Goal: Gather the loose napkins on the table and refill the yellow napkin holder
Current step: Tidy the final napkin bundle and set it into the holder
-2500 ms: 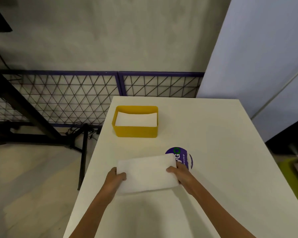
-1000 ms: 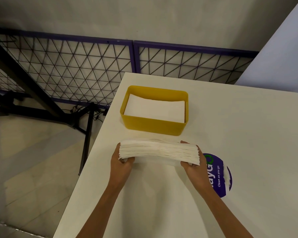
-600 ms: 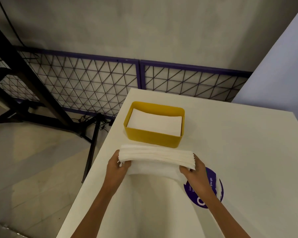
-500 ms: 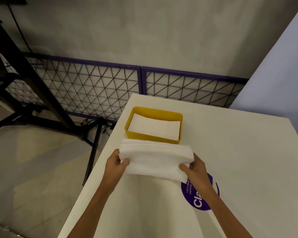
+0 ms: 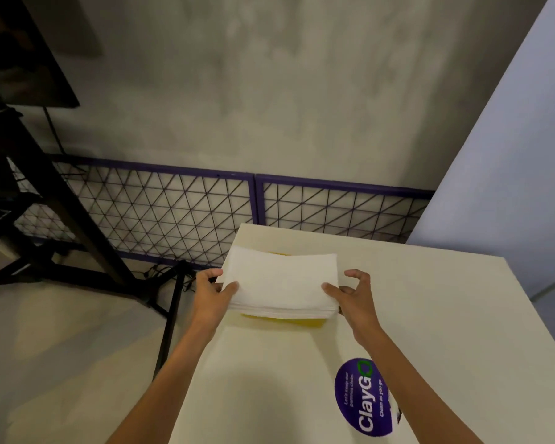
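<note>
A thick stack of white napkins (image 5: 282, 282) hangs flat right over the yellow napkin holder (image 5: 285, 321), hiding nearly all of it; only a yellow strip of its front wall and a sliver of its back rim show. My left hand (image 5: 213, 291) pinches the stack's left end, thumb on top. My right hand (image 5: 350, 294) pinches the right end, thumb on top, with the other fingers curled beside the edge. The napkins inside the holder are hidden.
The white table (image 5: 430, 315) carries a round purple sticker (image 5: 364, 397) near my right forearm. Its left edge drops to the floor beside black table legs (image 5: 170, 315). A purple wire fence (image 5: 205, 206) runs along the wall behind. A pale panel (image 5: 510, 155) stands at the right.
Both hands have carried the stack forward from in front of the holder to directly above it, now covering it. The camera has tilted up toward the wall.
</note>
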`<state>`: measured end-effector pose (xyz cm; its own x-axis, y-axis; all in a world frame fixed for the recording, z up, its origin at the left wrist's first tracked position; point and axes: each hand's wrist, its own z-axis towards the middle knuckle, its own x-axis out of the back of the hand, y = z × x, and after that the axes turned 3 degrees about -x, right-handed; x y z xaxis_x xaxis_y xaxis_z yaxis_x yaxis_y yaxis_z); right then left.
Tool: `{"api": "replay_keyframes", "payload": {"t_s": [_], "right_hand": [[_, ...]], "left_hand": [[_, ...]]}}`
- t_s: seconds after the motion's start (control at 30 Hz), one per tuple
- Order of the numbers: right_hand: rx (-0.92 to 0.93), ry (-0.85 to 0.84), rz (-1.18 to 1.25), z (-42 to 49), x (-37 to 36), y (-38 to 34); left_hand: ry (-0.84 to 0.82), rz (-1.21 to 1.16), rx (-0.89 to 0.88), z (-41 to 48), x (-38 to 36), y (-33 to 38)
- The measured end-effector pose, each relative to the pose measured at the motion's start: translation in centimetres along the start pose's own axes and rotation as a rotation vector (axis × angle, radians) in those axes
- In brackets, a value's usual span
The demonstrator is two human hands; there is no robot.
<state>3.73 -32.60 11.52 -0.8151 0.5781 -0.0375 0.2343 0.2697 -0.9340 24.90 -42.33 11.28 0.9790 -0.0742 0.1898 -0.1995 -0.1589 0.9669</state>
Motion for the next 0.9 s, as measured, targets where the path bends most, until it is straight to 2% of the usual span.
{"api": "replay_keyframes", "payload": {"t_s": [0.2, 0.43, 0.77, 0.9], "right_hand": [[-0.058, 0.149, -0.084, 3.7, -1.9, -1.3], [-0.126, 0.243, -0.243, 6.4, -3.0, -1.0], [-0.162, 0.248, -0.537, 7.5, -4.5, 1.1], [-0.146, 0.271, -0.585, 7.7, -4.4, 1.5]], "left_hand": [[-0.049, 0.065, 0.001, 4.2, -1.0, 1.0], [-0.105, 0.193, 0.017, 7.1, -2.7, 0.3], [-0.139, 0.404, -0.048, 7.5, -3.7, -1.9], [-0.16, 0.459, -0.079, 7.5, -4.2, -2.0]]}}
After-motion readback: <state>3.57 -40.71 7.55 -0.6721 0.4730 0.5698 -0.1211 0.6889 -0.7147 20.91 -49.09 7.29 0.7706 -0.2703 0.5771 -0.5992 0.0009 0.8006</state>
